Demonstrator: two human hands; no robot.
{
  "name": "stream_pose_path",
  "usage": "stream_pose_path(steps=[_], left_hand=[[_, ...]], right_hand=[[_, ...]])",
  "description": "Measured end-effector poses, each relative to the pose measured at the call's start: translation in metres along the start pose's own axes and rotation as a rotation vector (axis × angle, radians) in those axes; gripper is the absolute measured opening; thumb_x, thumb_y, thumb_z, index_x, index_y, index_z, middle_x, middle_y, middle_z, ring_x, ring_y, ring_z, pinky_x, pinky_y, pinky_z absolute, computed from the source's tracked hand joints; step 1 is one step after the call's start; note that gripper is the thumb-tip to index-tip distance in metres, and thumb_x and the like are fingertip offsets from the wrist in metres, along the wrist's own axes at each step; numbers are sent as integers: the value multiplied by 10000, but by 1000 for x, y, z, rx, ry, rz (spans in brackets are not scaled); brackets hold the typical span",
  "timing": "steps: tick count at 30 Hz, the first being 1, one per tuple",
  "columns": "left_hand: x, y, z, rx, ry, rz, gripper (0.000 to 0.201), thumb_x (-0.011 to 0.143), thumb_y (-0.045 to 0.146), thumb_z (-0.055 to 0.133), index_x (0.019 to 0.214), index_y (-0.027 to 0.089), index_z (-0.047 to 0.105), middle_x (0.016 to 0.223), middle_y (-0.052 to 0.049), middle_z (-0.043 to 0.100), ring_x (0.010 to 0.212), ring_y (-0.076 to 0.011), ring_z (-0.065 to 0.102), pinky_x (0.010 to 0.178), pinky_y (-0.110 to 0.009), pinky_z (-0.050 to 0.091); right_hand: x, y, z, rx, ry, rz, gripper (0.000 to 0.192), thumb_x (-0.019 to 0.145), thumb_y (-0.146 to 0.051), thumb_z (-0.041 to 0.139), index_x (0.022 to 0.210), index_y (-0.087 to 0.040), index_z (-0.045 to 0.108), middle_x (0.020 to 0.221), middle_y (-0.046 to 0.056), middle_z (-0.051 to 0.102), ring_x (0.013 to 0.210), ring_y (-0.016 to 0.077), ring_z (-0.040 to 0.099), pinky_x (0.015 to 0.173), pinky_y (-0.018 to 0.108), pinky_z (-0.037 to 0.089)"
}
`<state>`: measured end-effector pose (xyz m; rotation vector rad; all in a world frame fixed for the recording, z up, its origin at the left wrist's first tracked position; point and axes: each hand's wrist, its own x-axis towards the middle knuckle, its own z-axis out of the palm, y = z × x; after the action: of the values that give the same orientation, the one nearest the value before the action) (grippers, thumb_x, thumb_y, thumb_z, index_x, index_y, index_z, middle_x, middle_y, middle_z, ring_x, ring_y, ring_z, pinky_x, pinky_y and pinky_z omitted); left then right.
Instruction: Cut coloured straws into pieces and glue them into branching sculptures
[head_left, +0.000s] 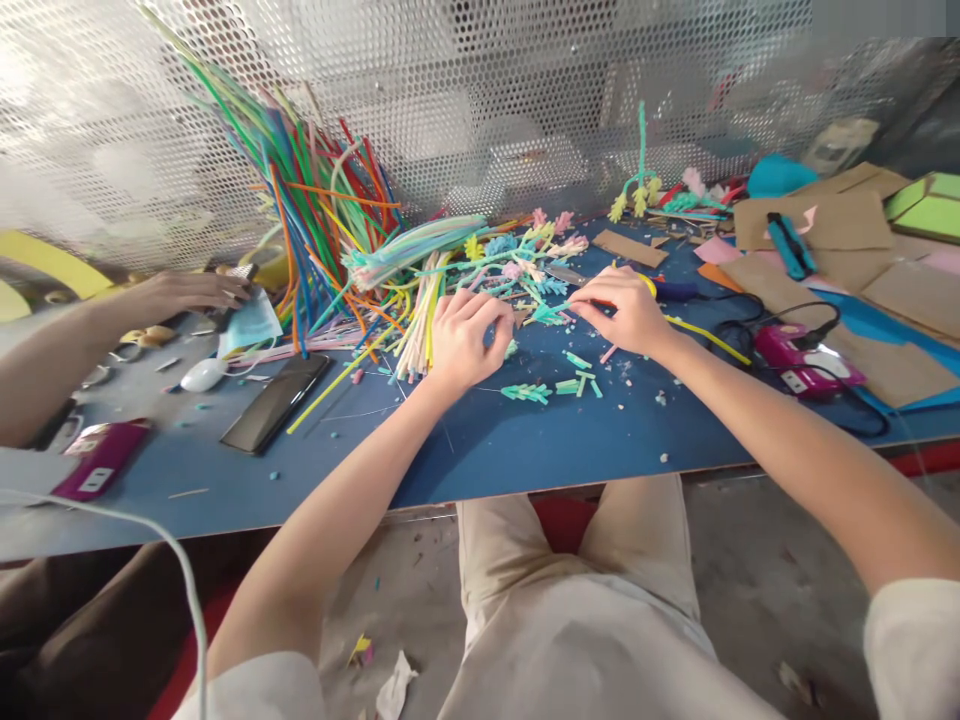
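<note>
My left hand (471, 340) is over the blue table, fingers curled and thumb and forefinger close together; whatever is between them I cannot make out. My right hand (621, 312) is closed, thumb and forefinger pinched beside a mint-green fuzzy piece (551, 314). Scissors blades (564, 274) stick out past its fingers, and a yellow loop (649, 286) shows at its back, so the scissors appear to be in this hand. Below and between the hands lie a leafy green pipe-cleaner sprig (526, 393) and several short cut green pieces (581, 383).
Bundled pipe cleaners (315, 220) rise at back left. A dark phone (276, 404) and white mouse (204, 375) lie left, near another person's hand (187, 292). At right are a magenta power strip (806, 360), black cords and cardboard (817, 220). Perforated metal (525, 90) stands behind.
</note>
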<state>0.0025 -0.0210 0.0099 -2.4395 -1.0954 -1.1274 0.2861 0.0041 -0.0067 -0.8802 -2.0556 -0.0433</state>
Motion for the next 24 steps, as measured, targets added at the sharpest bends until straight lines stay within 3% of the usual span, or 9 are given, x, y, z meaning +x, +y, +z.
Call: stream_pose_path(steps=[7, 12, 19, 24], left_hand=[[2, 0, 0, -9, -24, -53, 233, 950, 176, 510, 730, 224, 569, 719, -17, 696, 774, -206, 562, 789, -395, 386], [2, -3, 2, 15, 3, -46, 242, 938, 192, 543, 709, 227, 611, 681, 3, 697, 759, -200, 561, 785, -385, 399], [-2, -6, 8, 7, 34, -23, 187, 1002, 367, 660, 937, 304, 824, 914, 6, 820, 877, -222, 634, 855, -415, 437], [-4, -6, 9, -26, 16, -58, 160, 995, 408, 700, 1043, 361, 845, 962, 2, 829, 913, -226, 646, 889, -423, 456]], right_hand=[[0, -4, 0, 14, -29, 16, 241, 986, -410, 641, 907, -263, 815, 898, 33, 811, 838, 226, 660, 855, 422, 463], [-1, 0, 1, 22, -24, 0, 212, 983, -403, 660, 935, -283, 828, 915, 19, 817, 857, 222, 678, 853, 417, 478], [0, 4, 4, 34, -68, -14, 158, 976, -384, 698, 975, -319, 842, 918, 5, 821, 882, 223, 687, 864, 422, 475], [-2, 5, 4, 40, -47, -24, 137, 962, -405, 735, 998, -336, 848, 930, -4, 828, 865, 221, 672, 857, 421, 477]])
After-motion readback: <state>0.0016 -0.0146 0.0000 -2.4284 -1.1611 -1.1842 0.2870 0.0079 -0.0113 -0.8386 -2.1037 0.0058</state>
